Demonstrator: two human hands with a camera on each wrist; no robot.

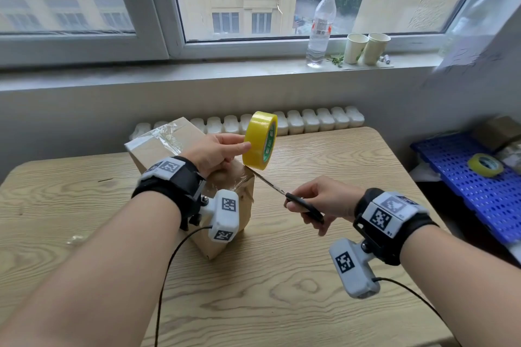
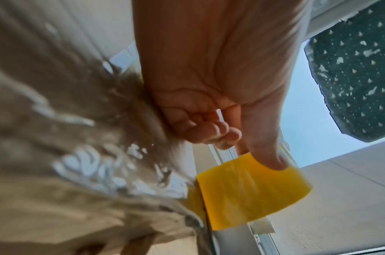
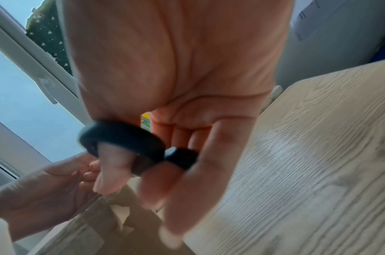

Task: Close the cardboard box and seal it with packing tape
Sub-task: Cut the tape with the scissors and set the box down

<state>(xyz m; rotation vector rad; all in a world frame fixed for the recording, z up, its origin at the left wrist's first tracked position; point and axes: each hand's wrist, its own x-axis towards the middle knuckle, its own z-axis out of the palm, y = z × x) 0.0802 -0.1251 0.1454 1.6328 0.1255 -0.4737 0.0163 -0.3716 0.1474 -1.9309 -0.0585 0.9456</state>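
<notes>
A closed brown cardboard box [image 1: 158, 146] lies on the wooden table, with clear tape [image 1: 166, 132] wrinkled over its top and near end. My left hand [image 1: 214, 152] holds a yellow tape roll [image 1: 260, 140] upright just above the box's right end; the thumb lies on the roll's rim [image 2: 250, 191]. My right hand [image 1: 324, 203] grips black-handled scissors [image 1: 303, 204], thumb through one black loop [image 3: 121, 145]. Their blades [image 1: 267, 182] point up-left to the spot under the roll, at the box's edge. Whether tape runs between roll and box is unclear.
A second tape roll [image 1: 485, 165] lies on a blue perforated tray [image 1: 462, 175] at the right. A water bottle [image 1: 321, 25] and two paper cups [image 1: 366, 48] stand on the windowsill. White radiator fins [image 1: 310, 120] run behind the table [image 1: 282, 290].
</notes>
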